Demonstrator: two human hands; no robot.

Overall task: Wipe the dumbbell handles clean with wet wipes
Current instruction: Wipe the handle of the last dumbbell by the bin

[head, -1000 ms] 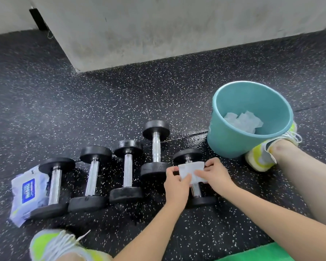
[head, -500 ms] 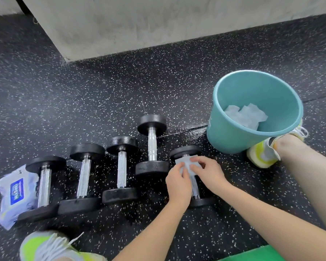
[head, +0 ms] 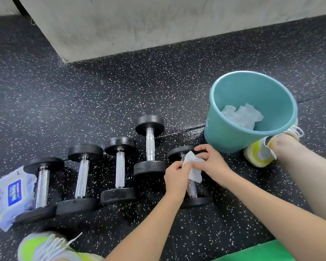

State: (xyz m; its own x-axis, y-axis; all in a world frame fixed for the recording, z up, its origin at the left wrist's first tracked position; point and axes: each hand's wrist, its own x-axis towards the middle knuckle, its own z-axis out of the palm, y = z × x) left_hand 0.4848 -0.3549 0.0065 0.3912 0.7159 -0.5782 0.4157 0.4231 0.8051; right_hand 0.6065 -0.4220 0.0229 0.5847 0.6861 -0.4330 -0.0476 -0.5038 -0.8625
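head view, looking down at a speckled black rubber floor. five dumbbells lie side by side in a loose row, handles running away from the viewer. the rightmost dumbbell is the one being handled: its far plate sits just beside the base of a teal bucket, and its near plate rests near the person's forearms. a white wet wipe is draped over the upper part of this dumbbell's metal handle, leaving the lower part of the handle bare. the left hand has its fingers curled and pinches the left edge of the wipe. the right hand has its fingers bent around the wipe from the right side and holds it against the handle; whether the fingers fully encircle the handle cannot be told. the two hands nearly touch over the wipe. the other four dumbbells lie to the left, untouched. a pack of wet wipes lies at the far left, touching the leftmost dumbbell. crumpled white wipes lie inside the bucket. a yellow-and-white shoe stands just beside the bucket at right; another shoe shows at lower left. a grey concrete wall borders the floor at top.
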